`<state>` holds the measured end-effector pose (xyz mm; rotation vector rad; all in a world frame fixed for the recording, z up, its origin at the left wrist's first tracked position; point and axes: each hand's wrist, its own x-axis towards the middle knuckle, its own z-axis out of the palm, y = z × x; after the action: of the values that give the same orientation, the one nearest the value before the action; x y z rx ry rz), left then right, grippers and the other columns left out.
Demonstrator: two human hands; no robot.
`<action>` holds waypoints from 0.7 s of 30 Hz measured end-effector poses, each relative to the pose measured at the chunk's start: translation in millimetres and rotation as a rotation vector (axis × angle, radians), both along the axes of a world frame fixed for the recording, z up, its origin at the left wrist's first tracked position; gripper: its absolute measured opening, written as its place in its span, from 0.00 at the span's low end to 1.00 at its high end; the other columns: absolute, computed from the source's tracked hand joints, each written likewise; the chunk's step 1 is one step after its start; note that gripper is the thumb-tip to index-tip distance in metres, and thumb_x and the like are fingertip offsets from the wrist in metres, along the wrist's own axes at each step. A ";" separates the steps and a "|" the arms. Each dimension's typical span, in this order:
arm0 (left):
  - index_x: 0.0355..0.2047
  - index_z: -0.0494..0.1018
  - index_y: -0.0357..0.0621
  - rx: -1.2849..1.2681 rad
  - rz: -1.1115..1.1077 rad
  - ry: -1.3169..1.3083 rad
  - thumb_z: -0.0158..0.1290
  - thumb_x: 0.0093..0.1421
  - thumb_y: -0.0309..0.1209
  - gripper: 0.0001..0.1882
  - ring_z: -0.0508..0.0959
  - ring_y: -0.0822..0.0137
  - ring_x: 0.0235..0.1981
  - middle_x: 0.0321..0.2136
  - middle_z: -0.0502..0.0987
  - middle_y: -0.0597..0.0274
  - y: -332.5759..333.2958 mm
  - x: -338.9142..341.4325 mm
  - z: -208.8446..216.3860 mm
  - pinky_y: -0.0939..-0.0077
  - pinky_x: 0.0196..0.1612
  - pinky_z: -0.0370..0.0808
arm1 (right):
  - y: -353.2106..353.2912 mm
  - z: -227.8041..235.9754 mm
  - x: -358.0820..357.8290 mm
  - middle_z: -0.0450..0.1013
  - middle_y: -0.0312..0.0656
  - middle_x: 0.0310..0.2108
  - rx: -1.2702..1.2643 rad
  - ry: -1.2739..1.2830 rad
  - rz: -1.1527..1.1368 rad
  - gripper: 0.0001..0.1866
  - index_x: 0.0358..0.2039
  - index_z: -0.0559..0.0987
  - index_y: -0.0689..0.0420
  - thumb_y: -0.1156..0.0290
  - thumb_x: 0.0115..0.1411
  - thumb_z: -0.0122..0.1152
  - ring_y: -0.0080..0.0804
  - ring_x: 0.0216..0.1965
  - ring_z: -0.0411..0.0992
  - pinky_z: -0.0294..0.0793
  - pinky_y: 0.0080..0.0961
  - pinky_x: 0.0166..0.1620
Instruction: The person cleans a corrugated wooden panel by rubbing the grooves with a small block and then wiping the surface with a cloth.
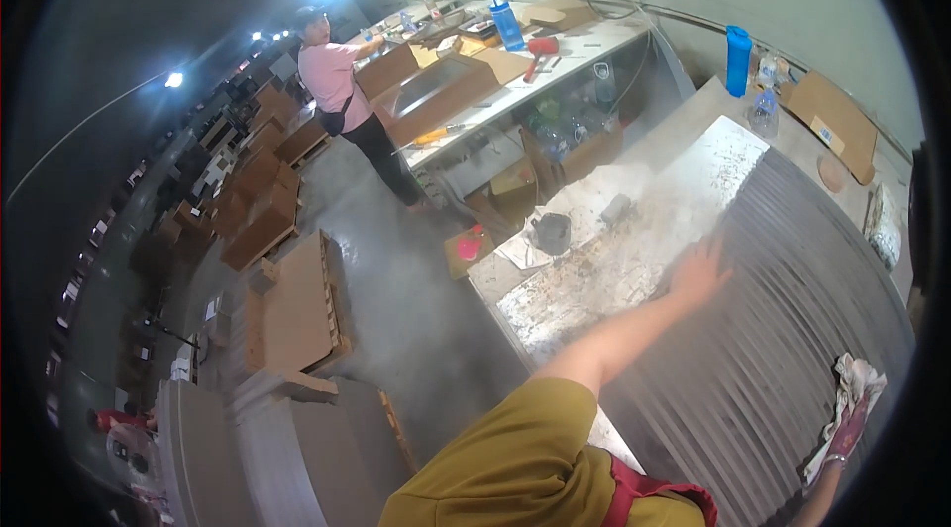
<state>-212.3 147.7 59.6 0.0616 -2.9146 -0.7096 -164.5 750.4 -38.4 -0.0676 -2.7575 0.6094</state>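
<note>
A wide row of long dark grey strips [753,329] lies side by side across the workbench in front of me. My left hand [698,272] is bare and rests with spread fingers on the strips' left edge. At the far right my right hand [845,436], in a reddish glove, grips a crumpled white rag [858,383] against the strips. Left of the strips, a white, dirt-specked surface [555,304] shows. On it sit a dark grey pot-like container [551,232] and a small grey block [617,208].
A blue bottle [737,61], a clear plastic bottle [763,114] and cardboard [830,124] stand along the bench's far right. Beyond, a person in pink [332,81] is at another bench with a red mallet [541,52]. Cardboard-covered stacks [297,304] occupy the left floor.
</note>
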 end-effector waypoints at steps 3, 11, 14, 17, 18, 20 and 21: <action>0.63 0.53 0.40 -0.010 0.010 0.013 0.47 0.62 0.50 0.37 0.66 0.48 0.55 0.59 0.59 0.45 -3.5 0.1 -11.1 0.54 0.54 0.68 | -10.4 7.9 -1.5 0.55 0.48 0.66 0.067 -0.040 0.005 0.30 0.64 0.58 0.63 0.73 0.62 0.48 0.38 0.68 0.51 0.45 0.29 0.67; 0.62 0.56 0.38 0.042 -0.026 0.015 0.48 0.60 0.50 0.37 0.68 0.44 0.54 0.58 0.61 0.41 19.2 -12.6 3.4 0.54 0.54 0.69 | 34.4 -26.0 8.4 0.52 0.37 0.67 -1.271 0.031 -0.100 0.29 0.66 0.56 0.55 0.62 0.67 0.42 0.30 0.66 0.54 0.48 0.30 0.67; 0.58 0.61 0.35 0.143 -0.054 0.004 0.48 0.60 0.48 0.34 0.67 0.43 0.55 0.54 0.65 0.36 -2.9 -7.1 -1.5 0.56 0.55 0.68 | -11.1 23.0 15.2 0.57 0.46 0.65 0.092 -0.075 -0.024 0.31 0.64 0.61 0.57 0.67 0.60 0.51 0.39 0.66 0.54 0.49 0.30 0.67; 0.62 0.55 0.37 -0.038 0.008 0.128 0.48 0.61 0.50 0.37 0.67 0.41 0.54 0.57 0.63 0.39 -15.4 -9.5 -28.3 0.56 0.55 0.68 | -66.1 55.3 7.4 0.61 0.47 0.62 0.066 -0.028 -0.043 0.29 0.60 0.65 0.59 0.72 0.58 0.57 0.40 0.64 0.58 0.53 0.30 0.65; 0.63 0.53 0.37 0.009 -0.047 0.028 0.49 0.61 0.50 0.39 0.69 0.41 0.52 0.56 0.63 0.38 1.6 -16.7 -10.3 0.56 0.53 0.69 | -33.7 48.7 10.9 0.62 0.49 0.61 0.149 -0.019 -0.083 0.29 0.60 0.66 0.58 0.74 0.57 0.58 0.42 0.64 0.59 0.56 0.30 0.65; 0.63 0.53 0.37 -0.033 -0.040 0.089 0.49 0.60 0.49 0.39 0.70 0.42 0.50 0.56 0.63 0.39 5.1 -15.5 -8.2 0.56 0.51 0.70 | -50.0 55.7 14.1 0.62 0.52 0.61 0.176 -0.005 -0.051 0.28 0.59 0.66 0.61 0.72 0.57 0.57 0.47 0.63 0.59 0.55 0.33 0.65; 0.63 0.53 0.37 -0.057 -0.019 0.149 0.50 0.60 0.49 0.39 0.71 0.43 0.49 0.56 0.63 0.39 7.5 -16.9 -7.4 0.57 0.50 0.71 | -45.5 54.0 15.1 0.62 0.53 0.61 0.188 0.013 -0.043 0.28 0.58 0.66 0.62 0.71 0.57 0.57 0.49 0.63 0.58 0.55 0.34 0.65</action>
<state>-229.3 155.2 52.1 -0.0238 -2.7942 -0.6055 -149.3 705.0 15.6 -0.0794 -2.7789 0.3361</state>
